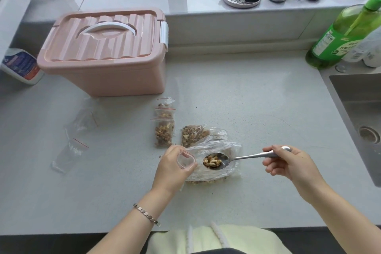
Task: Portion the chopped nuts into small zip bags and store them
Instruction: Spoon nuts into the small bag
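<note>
Countertop (268, 109) — left hand (173, 169) grips zip bag (185, 160); right hand (292, 163) holds spoon (243, 158) just beside.

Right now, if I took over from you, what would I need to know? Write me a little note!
Left hand pinches a small zip bag open. Right hand holds a spoon loaded with nuts, over the big bag.
Done: several filled bags lie just behind it.
Left: tip this spoonful in, zip it, fill the empty bags on the left, then store everything, probably in the pink box, its lid on.
</note>
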Motion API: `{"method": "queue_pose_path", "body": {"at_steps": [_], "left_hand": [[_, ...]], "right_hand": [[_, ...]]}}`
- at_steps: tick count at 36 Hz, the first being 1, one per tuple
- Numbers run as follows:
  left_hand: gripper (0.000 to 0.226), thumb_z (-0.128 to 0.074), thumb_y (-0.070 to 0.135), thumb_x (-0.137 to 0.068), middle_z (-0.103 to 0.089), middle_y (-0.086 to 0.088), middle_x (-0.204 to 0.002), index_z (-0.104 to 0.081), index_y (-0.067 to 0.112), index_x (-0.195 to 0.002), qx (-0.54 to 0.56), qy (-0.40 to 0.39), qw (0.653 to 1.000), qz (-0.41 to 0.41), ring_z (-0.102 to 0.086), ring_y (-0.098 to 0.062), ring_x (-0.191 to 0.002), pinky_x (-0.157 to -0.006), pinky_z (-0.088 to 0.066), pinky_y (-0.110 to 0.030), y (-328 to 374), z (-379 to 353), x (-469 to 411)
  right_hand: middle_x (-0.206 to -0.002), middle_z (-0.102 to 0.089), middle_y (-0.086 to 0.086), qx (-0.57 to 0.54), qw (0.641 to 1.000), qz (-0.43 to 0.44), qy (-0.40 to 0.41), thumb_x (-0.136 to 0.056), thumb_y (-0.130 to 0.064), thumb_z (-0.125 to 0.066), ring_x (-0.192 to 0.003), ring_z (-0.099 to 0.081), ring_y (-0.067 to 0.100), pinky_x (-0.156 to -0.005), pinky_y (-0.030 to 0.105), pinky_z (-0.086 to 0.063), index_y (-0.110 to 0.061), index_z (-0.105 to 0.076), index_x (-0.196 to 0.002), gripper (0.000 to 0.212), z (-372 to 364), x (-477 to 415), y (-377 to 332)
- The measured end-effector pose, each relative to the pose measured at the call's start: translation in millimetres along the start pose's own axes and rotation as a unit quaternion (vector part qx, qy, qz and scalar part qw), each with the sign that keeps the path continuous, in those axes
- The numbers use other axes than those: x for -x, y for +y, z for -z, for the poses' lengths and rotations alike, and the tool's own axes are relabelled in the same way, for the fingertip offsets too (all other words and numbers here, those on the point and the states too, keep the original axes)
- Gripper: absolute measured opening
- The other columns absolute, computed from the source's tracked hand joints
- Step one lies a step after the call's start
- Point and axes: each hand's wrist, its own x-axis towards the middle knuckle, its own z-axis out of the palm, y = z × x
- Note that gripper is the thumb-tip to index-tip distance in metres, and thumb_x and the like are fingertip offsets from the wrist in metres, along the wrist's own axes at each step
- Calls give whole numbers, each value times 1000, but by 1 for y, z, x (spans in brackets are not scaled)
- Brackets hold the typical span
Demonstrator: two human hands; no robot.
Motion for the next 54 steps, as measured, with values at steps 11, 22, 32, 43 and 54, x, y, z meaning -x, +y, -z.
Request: {"method": "queue_pose_path", "body": {"at_steps": [11, 22, 32, 43, 54], "left_hand": [[27, -77, 24, -72, -51, 13, -103, -57, 20, -89, -50, 0, 998, -26, -52, -11, -104, -96, -41, -41, 2, -7, 2], [33, -78, 26, -71, -52, 9, -99, -62, 13, -97, -44, 14, 998, -33, -53, -14, -101, -92, -43, -38, 4, -10, 4], [18, -76, 21, -74, -51, 11, -101, -59, 16, -80, -36, 13, 999, -26, -44, 1, -98, -80, -28, 2, -1, -6, 7], [26, -76, 21, -74, -45, 12, -115, -51, 29, -75, -11, -23, 1000, 13, -42, -5, -117, -83, -23, 1, -10, -5, 13], [23, -74, 22, -76, -44, 13, -113, -52, 28, -77, 1, -61, 997, 42, -40, -2, -113, -88, -23, -8, -10, -4, 15]], "right_hand": [[-53, -62, 9, 106, 978, 178, -29, -93, -6, -46, -45, -56, 16, -44, 20, -45, -4, -63, -77, 24, -38, 29, -34], [-63, -61, -6, 301, 880, 359, -74, -85, -42, -44, -56, -60, 6, -55, 25, -47, -28, -62, -79, 23, -60, 44, -25], [-71, -66, -5, 261, 916, 306, 9, -86, -31, -56, -52, -61, 10, -52, 18, -47, -26, -64, -76, 14, -25, 37, -24], [-64, -65, 4, 280, 941, 192, 3, -91, -9, -52, -56, -61, 13, -59, 28, -50, -27, -62, -76, 26, -17, -5, 29], [-57, -62, 8, 162, 986, 28, -37, -95, -6, -45, -46, -59, 16, -46, 22, -47, -5, -62, -80, 23, -32, -24, 52]]}}
